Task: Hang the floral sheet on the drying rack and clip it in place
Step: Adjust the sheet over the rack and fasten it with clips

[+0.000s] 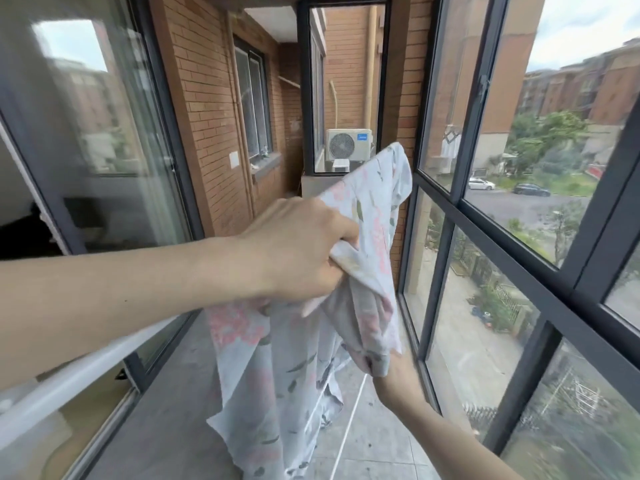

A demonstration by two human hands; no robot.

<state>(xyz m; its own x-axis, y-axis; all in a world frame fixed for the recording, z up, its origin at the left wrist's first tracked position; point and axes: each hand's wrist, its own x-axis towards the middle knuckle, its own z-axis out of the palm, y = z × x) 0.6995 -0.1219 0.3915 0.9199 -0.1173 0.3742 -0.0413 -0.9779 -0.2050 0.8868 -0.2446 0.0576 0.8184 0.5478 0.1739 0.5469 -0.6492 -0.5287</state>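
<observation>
Your left hand [301,251] sits near the middle of the view, fingers curled tight round a bunched fold of the floral sheet [367,237], and from that fist the cloth runs two ways: a loose corner rises toward 1 o'clock, up against the window frame [440,237], while the bulk drops toward 6 o'clock and trails down to the tiled floor [374,427]. Your right hand [391,372] is lower, at about 5 o'clock from the left, and it grips the sheet from beneath, though the cloth covers its fingers so you cannot see just how they close. So the sheet's long axis hangs near vertical, with both grips crowded on its upper part and close together. A thin pale line [349,420] slants across the floor below the right hand; whether it belongs to the drying rack cannot be told, and no rail or clip shows plainly in view. Judging by this, your next move turns on finding an edge: the left hand is the higher and nearer to the free corner at 1 o'clock, so let it keep that end while your right slides along the hem to spread the cloth sideways
</observation>
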